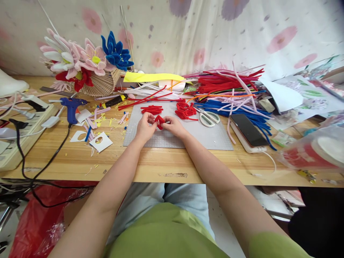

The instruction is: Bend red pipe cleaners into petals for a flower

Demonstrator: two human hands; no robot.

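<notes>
Both hands meet over the near part of the grey cutting mat (215,138). The left hand (145,127) and right hand (174,126) pinch a small red bent pipe-cleaner piece (159,121) between their fingertips, probably so it can be shaped from both ends. Further up the mat lie more red bent pieces (185,109) and white scissors (209,118), close for reaching. Right of the mat rests a phone (247,129); left, a blue glue gun (71,107). Beyond the mat, loose pipe cleaners (228,84) are heaped. No writing is legible.
</notes>
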